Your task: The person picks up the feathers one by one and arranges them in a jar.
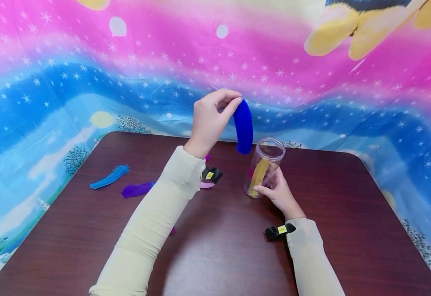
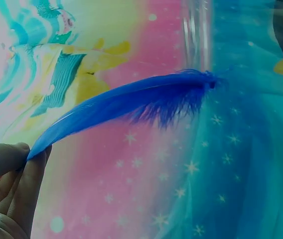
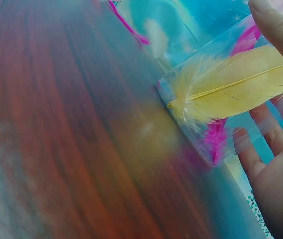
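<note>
Left hand (image 1: 213,119) pinches blue feather (image 1: 244,128), long axis near-vertical, just left of clear jar (image 1: 271,157); right hand (image 1: 282,195) grips jar.

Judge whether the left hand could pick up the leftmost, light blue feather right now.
Probably not straight away: the left hand pinches the dark blue feather. Once freed, it likely could; nothing covers the light blue feather on the table.

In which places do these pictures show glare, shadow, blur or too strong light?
Head view: pale glare on the table, soft shadow beside the left sleeve; left wrist view: backdrop washed out at upper left; right wrist view: blurred reflection of the yellow feather on the table.
</note>
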